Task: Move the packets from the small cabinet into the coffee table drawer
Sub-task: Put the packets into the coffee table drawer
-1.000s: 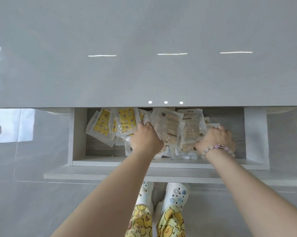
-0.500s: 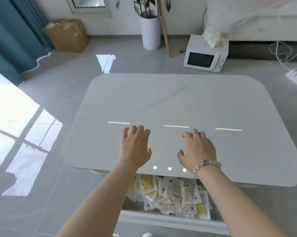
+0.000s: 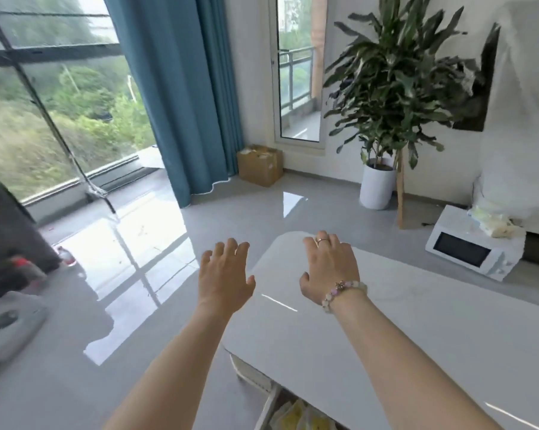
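The white coffee table [image 3: 417,330] fills the lower right. Its drawer [image 3: 269,405] stands pulled out beneath the near edge, and a few yellow-and-clear packets [image 3: 296,417] show inside at the bottom of the view. My left hand [image 3: 223,279] hovers over the floor just left of the table corner, fingers spread, holding nothing. My right hand [image 3: 328,270], with a ring and a bead bracelet, floats above the tabletop, fingers relaxed and holding nothing. The small cabinet is out of view.
A white microwave [image 3: 473,248] sits on the floor at right, with a potted plant [image 3: 376,184] behind the table. A cardboard box [image 3: 260,164] stands by the blue curtain [image 3: 181,88]. Dark and grey objects [image 3: 11,252] lie on the floor at far left.
My hands left the packets in the drawer and rose above the tabletop. My view lifted from the drawer and swung left toward the window and curtain.
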Available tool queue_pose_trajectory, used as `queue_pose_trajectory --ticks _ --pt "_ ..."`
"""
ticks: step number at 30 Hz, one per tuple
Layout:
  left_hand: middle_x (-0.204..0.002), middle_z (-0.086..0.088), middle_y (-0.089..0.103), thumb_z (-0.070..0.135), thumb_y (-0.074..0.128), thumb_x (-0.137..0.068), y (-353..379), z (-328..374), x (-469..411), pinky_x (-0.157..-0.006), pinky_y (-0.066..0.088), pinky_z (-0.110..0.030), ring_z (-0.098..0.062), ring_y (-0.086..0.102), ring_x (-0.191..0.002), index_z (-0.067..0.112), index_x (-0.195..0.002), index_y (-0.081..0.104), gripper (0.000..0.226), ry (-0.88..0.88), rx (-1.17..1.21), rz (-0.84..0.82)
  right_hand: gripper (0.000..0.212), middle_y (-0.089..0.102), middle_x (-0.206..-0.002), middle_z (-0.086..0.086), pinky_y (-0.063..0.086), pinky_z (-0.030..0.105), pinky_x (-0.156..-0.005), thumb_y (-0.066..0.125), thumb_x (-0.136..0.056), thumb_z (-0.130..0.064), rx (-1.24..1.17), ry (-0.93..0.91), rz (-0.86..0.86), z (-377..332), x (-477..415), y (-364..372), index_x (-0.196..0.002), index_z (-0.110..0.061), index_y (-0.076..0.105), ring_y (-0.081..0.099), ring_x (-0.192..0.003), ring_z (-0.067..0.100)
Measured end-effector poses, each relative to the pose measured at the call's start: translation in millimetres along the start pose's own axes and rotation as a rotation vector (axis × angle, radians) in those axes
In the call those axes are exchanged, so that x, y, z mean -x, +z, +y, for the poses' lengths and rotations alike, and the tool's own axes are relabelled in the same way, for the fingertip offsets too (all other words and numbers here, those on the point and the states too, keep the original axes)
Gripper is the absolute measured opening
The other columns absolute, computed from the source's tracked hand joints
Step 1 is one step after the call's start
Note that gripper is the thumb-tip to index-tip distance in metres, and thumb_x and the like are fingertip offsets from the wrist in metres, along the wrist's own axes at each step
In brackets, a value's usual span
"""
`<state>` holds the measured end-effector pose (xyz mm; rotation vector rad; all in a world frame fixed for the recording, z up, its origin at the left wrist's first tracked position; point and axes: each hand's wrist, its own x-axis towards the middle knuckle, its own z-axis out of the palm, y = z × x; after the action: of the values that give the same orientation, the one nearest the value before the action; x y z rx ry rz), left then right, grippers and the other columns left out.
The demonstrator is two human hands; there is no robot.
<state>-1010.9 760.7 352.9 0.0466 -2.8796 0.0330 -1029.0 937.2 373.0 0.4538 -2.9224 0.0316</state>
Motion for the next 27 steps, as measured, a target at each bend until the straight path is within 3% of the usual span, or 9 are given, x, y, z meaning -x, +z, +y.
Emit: queue_pose_trajectory --ticks 10,15,23,27 --pt "-0.136 0.001 0.039 0.045 0.052 -0.089 -57 -180 68 -0.1 0.03 -0.031 -0.021 0.038 -0.126 0.022 -0.14 0.033 0.059 -0.381 -0.119 0.066 0.057 0.037 -0.141 0.007 0.036 0.034 -0.095 0.051 -0.085 -0.031 -0.066 -0.373 0.032 -195 -36 -26 -0.137 -0.014 0.036 0.037 -0.127 0.024" --pt "-0.135 0.001 0.04 0.047 0.056 -0.085 -76 -276 117 -0.091 0.039 -0.031 -0.021 0.043 -0.12 0.022 -0.138 0.034 0.063 -0.571 -0.186 0.057 0.059 0.036 -0.14 0.008 0.038 0.033 -0.095 0.05 -0.086 -0.033 -0.081 -0.517 0.034 -302 -42 -30 -0.139 -0.013 0.032 0.038 -0.126 0.024" --pt "-0.13 0.0 0.045 0.048 0.056 -0.084 -106 -415 192 -0.092 0.041 -0.032 -0.021 0.046 -0.116 0.022 -0.136 0.038 0.061 -0.797 -0.23 0.09 0.062 0.04 -0.134 0.007 0.039 0.033 -0.094 0.055 -0.083 -0.034 -0.108 -0.743 0.092 -474 -43 -48 -0.138 -0.013 0.034 0.041 -0.123 0.025" --pt "-0.13 -0.001 0.044 0.048 0.057 -0.083 -116 -463 231 -0.09 0.041 -0.032 -0.021 0.046 -0.115 0.02 -0.137 0.038 0.063 -0.917 -0.264 0.076 0.052 0.043 -0.131 0.007 0.038 0.035 -0.096 0.059 -0.08 -0.033 -0.149 -0.833 0.119 -544 -37 -55 -0.127 -0.015 0.043 0.043 -0.12 0.025"
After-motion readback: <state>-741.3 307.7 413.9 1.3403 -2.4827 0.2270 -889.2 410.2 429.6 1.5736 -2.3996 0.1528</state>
